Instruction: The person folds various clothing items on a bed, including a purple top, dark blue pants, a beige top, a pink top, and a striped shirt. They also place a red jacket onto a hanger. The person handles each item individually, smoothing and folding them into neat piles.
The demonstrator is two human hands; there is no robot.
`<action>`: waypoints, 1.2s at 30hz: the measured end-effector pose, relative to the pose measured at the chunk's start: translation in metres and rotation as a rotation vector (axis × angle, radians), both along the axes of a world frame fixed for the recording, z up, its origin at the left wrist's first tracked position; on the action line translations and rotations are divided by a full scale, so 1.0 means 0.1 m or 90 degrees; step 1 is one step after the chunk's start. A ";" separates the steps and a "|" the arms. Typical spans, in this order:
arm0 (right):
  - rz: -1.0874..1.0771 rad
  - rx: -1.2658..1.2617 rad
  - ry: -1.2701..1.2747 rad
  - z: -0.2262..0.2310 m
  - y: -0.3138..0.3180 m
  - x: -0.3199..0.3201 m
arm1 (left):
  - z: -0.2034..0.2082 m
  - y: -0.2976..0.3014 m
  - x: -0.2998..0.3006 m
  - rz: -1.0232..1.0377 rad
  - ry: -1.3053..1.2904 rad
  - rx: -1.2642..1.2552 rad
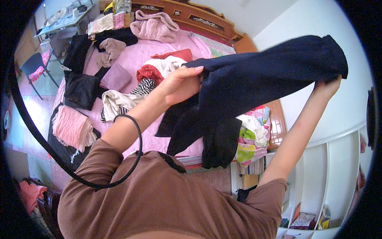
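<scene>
Stretched out in the air between my hands is a pair of dark navy pants. My left hand pinches the cloth near its left side, thumb on top. Far to the right, my right hand grips the gathered end, and its fingers are partly hidden by the fabric. Dark folds hang down below my left hand over the bed's near edge. Behind that hand lie a red and white garment and a black-and-white striped piece, next to a cream garment.
A pink-covered bed holds several garments: folded black clothes, a mauve piece, a pink ruffled one and a fluffy pink bundle. White shelves stand at the right. A black cable loops across my left arm.
</scene>
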State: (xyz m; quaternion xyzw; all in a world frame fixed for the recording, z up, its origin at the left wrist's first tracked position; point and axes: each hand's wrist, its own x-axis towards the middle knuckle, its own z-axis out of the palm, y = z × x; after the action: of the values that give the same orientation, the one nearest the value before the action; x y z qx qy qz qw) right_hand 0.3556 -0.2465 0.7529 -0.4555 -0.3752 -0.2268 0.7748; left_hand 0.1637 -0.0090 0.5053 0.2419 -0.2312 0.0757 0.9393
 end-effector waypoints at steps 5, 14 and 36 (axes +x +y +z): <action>0.016 0.028 0.064 -0.11 -0.13 0.15 | 0.10 0.27 0.06 0.165 0.098 -0.003; -0.006 0.056 0.119 -0.14 0.21 -0.06 | 0.10 0.72 -0.25 0.165 0.187 0.259; 0.125 -0.397 -0.030 -0.30 0.48 -0.32 | 1.46 1.00 0.52 0.439 0.049 0.698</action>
State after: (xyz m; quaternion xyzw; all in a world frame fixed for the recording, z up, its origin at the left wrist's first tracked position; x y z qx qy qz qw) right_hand 0.3237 -0.1986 0.7232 -0.6268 -0.4866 -0.0355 0.6075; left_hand 0.2155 0.0909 0.6516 0.7495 -0.1113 0.2355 0.6087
